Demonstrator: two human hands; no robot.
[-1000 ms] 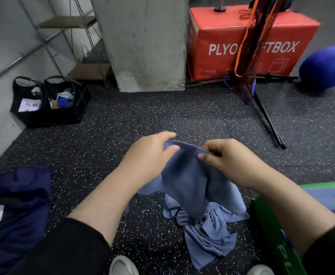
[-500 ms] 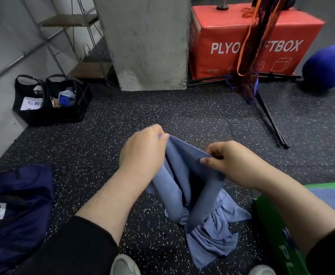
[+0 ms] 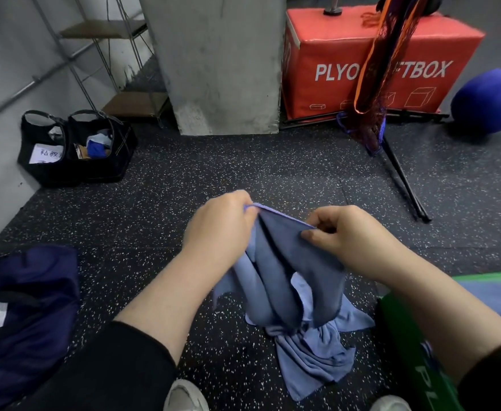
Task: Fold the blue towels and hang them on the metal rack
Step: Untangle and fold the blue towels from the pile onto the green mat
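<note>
nearest, at 6 o'clock, two shoe toes (image 3: 185,396) poke in at the bottom edge, standing on the speckled rubber floor (image 3: 184,179). dark navy bag (image 3: 23,315) with a white label at 8 o'clock, green mat or pad (image 3: 406,345) at 4 o'clock with what looks like another blue cloth (image 3: 492,295) lying on it, can't tell if it's folded.

centre: one blue towel (image 3: 291,271) held up off the floor. left hand (image 3: 222,226) is clenched on the top edge at its left end, right hand (image 3: 350,235) pinches the same edge at its right end, thumb and fingertips closed on the fabric. hands close together, edge short and slack between them, towel hanging in loose vertical folds. below it a second blue towel (image 3: 311,354) lies crumpled on the floor, touching the hanging one's lower end.

farther, 10 o'clock: two black open bags (image 3: 77,149) by the wall. 11 o'clock: a thin metal rack (image 3: 95,54) with wood shelves, nothing blue hanging on it that i can see. 12 o'clock concrete pillar (image 3: 216,60), 1 o'clock red plyo box (image 3: 371,63) with a netted thing on a black stand (image 3: 377,72) in front, 2 o'clock blue ball (image 3: 492,102).

progress: early i'd say. first towel just being squared up by an edge, no clean fold yet, second untouched, all hanging left.
</note>
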